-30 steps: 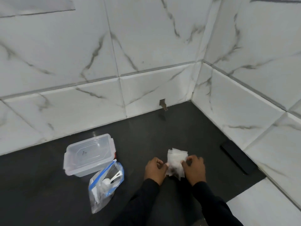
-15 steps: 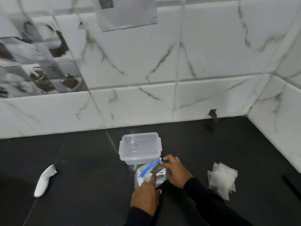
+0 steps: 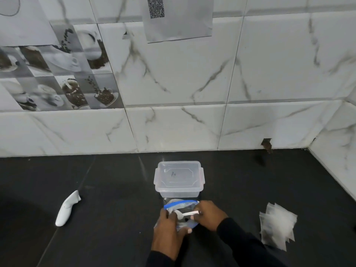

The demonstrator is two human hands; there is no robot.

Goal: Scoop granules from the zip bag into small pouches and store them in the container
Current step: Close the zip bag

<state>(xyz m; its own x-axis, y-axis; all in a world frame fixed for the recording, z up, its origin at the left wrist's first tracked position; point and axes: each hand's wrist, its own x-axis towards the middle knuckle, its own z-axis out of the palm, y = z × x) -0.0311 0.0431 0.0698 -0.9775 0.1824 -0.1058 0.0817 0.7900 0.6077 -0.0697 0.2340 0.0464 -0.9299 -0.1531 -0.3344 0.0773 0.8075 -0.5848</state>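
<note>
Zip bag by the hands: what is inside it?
A white scoop lies in the open zip bag; the right hand pinches its handle. The left hand grips the bag's near side and covers the bottom, so the granules cannot be seen.

I get soft, even light, a pale glare streak on the dark counter [image 3: 143, 167], wide-angle bowing in the wall tiles [image 3: 269, 64], and pouches [image 3: 277, 225] smeared by blur.

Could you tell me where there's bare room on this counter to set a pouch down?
Bare counter lies between the container and the pile of pouches, and a wider stretch lies between the white object and the zip bag. It is crowded just before the container, where the left hand and right hand hold the bag.
</note>
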